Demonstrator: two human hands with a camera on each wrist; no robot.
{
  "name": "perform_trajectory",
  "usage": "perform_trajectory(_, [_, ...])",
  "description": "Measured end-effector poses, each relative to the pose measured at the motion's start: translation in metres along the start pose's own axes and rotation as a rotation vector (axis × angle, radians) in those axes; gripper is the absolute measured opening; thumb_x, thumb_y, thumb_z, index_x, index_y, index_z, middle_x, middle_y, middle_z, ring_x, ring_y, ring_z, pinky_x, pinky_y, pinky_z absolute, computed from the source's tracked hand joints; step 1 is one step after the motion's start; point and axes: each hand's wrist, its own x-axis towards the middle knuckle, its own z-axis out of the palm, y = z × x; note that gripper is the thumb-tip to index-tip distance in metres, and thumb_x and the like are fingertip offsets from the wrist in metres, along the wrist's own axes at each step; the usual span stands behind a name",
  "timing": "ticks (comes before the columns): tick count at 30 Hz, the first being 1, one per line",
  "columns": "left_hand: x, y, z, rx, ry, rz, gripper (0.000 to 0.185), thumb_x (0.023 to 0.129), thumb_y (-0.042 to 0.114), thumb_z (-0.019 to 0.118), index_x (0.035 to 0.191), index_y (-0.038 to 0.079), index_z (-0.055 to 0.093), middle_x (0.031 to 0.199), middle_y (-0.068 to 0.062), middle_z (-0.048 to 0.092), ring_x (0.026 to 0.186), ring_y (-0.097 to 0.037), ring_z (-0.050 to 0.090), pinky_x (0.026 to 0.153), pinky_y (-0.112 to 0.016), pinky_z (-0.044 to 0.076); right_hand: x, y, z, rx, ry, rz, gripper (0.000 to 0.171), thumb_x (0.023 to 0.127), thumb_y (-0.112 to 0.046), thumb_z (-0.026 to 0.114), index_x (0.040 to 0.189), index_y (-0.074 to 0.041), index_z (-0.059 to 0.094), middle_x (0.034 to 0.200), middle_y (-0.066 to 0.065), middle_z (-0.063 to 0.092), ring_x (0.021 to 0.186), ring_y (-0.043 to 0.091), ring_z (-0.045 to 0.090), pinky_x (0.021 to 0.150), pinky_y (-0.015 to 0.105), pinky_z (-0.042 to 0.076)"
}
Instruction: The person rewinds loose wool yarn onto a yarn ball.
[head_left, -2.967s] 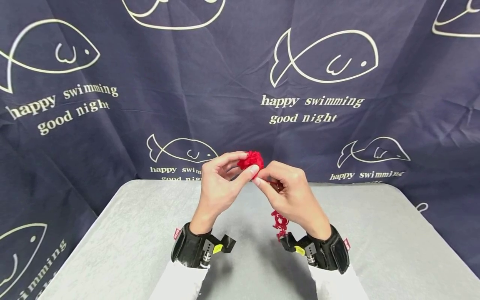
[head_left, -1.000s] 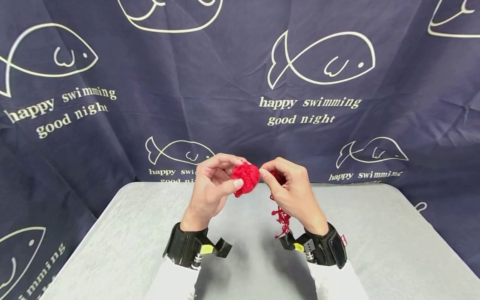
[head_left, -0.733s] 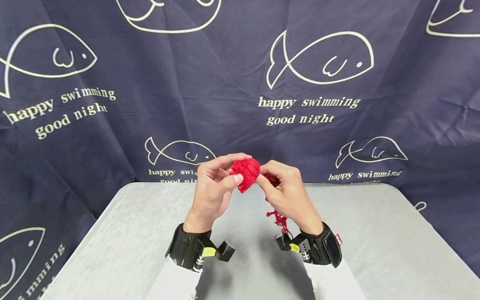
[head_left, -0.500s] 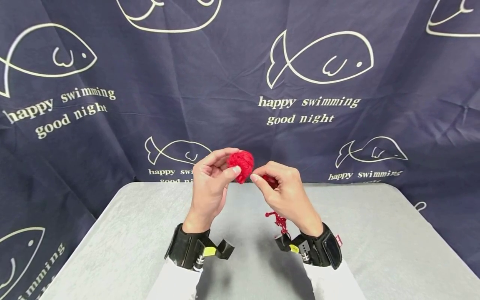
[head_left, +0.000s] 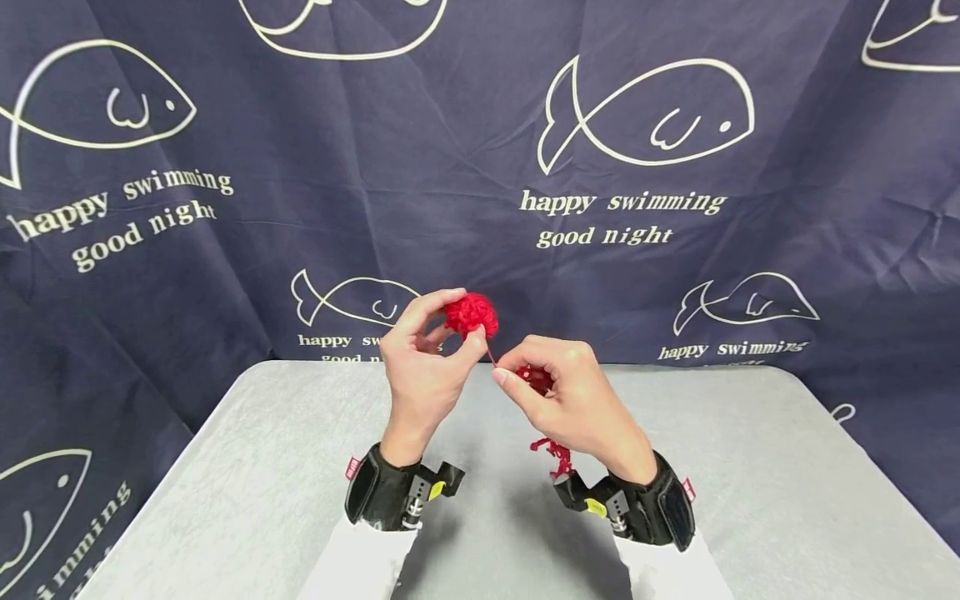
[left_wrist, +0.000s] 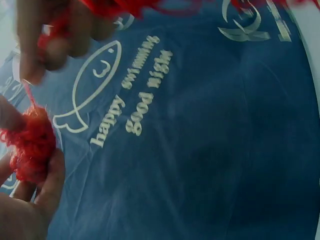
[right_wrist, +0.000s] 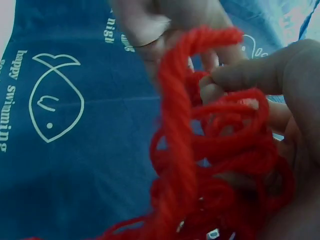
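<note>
My left hand [head_left: 423, 371] grips a small red yarn ball [head_left: 472, 314] between thumb and fingers, raised above the far edge of the table. A taut red strand [head_left: 492, 353] runs from the ball down to my right hand [head_left: 573, 387], whose thumb and forefinger pinch it. Loose loops of red yarn [right_wrist: 225, 145] gather in the right palm, and a tangled end [head_left: 555, 457] dangles below that hand. From the left wrist the wound ball [left_wrist: 32, 145] shows held by the fingertips, with the strand leaving its top.
A grey-white table [head_left: 300, 467] spreads beneath both hands. Behind it hangs a dark blue cloth [head_left: 480, 167] with white fish drawings and lettering. Black wrist straps [head_left: 382, 492] with camera mounts sit on both wrists.
The left hand has turned the ball and carried it up and to the left. The right hand has drawn down from it, and the strand between them now shows stretched.
</note>
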Motion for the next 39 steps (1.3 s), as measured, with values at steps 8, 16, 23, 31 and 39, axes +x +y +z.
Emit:
perform_trajectory(8, [0.006,-0.005,-0.013,0.148,-0.237,0.016,0.033,0.073,-0.008,0.077,0.104,0.002,0.074,0.101,-0.005,0.071,0.084,-0.019,0.067,0.077,-0.032,0.061,-0.002,0.001,-0.018,0.306,0.011,0.100,0.014,0.093,0.002,0.068,0.090,-0.011,0.072,0.070,-0.003,0.056,0.047,0.012,0.046,0.040,0.026,0.039])
perform_trajectory(16, [0.008,0.002,-0.023,-0.076,-0.685,-0.218,0.033,0.073,-0.014,0.072,0.100,0.004,0.075,0.099,-0.006,0.070,0.092,-0.024,0.065,0.084,-0.040,0.060,-0.003,0.021,-0.027,0.555,0.033,0.193,0.005,0.098,0.000,0.062,0.094,0.002,0.064,0.062,0.003,0.041,0.050,0.016,0.034,0.039,0.030,0.025])
perform_trajectory(23, [0.008,0.010,-0.019,-0.312,-0.826,-0.251,0.035,0.071,-0.017,0.069,0.101,0.000,0.072,0.100,-0.014,0.067,0.098,-0.031,0.061,0.086,-0.050,0.059,-0.001,0.026,-0.022,0.422,0.100,0.075,0.006,0.094,0.004,0.067,0.092,-0.001,0.067,0.068,0.002,0.050,0.046,0.013,0.036,0.037,0.028,0.029])
perform_trajectory(31, [0.005,0.012,-0.013,-0.487,-0.793,-0.242,0.035,0.072,-0.018,0.069,0.106,-0.011,0.066,0.103,-0.017,0.066,0.094,-0.028,0.064,0.086,-0.050,0.059,0.000,0.029,-0.017,0.320,0.221,0.031,0.010,0.089,0.004,0.073,0.089,-0.006,0.070,0.075,0.007,0.062,0.048,0.012,0.039,0.040,0.026,0.029])
perform_trajectory(39, [0.002,0.014,-0.007,-0.598,-0.599,-0.196,0.040,0.073,-0.015,0.071,0.105,0.009,0.073,0.109,-0.010,0.066,0.103,-0.024,0.062,0.083,-0.036,0.060,0.001,0.026,-0.009,0.306,0.244,0.065,0.012,0.087,0.008,0.073,0.089,-0.005,0.072,0.067,0.004,0.058,0.049,0.013,0.042,0.041,0.026,0.033])
